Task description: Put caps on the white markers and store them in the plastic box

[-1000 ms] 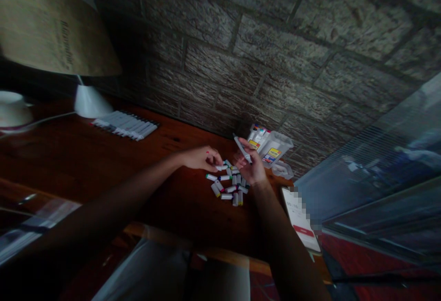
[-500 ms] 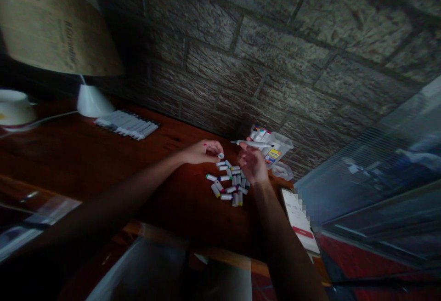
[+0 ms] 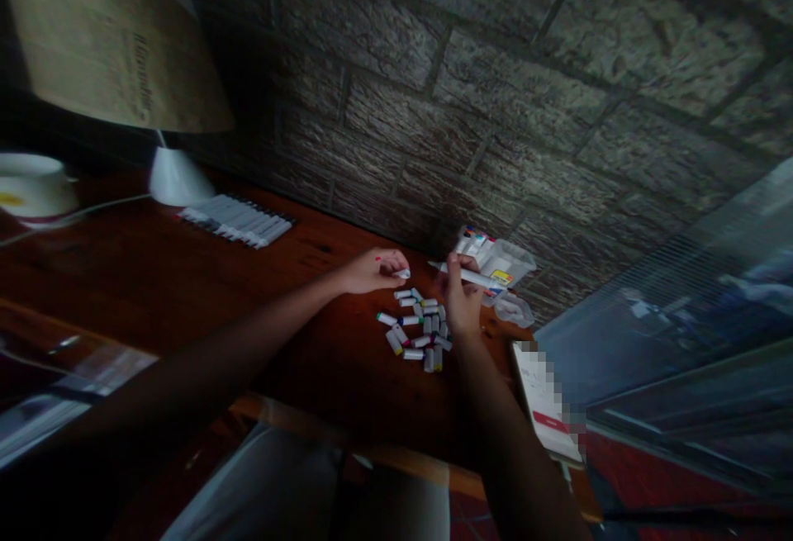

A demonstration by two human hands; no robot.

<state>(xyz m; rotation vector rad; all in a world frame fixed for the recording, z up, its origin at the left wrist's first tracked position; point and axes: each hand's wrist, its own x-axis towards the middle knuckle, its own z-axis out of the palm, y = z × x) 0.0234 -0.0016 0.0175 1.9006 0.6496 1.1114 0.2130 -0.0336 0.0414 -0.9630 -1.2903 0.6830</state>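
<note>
My left hand (image 3: 377, 270) is closed around a small white marker cap (image 3: 402, 273), which pokes out at the fingertips. A white marker (image 3: 474, 277) lies across the fingers of my right hand (image 3: 463, 300), its bare tip pointing left toward the cap; a gap separates the two. Below and between both hands, several loose marker caps (image 3: 410, 354) with coloured ends are scattered on the wooden table. Behind my right hand stands a clear plastic case (image 3: 517, 258) with markers in it, partly hidden by the hand.
A row of capless-looking white markers (image 3: 239, 221) lies at the left, beside a lamp (image 3: 177, 177) and a cup (image 3: 34, 186). A tablet-like screen (image 3: 545, 405) rests at the table's right edge. A clear lid (image 3: 514, 310) sits by the case. The stone wall (image 3: 396, 111) rises behind.
My right hand has turned the marker, so its right end now tilts lower and the thumb lies over it. The cap in my left hand has tilted. The whole view has shifted slightly.
</note>
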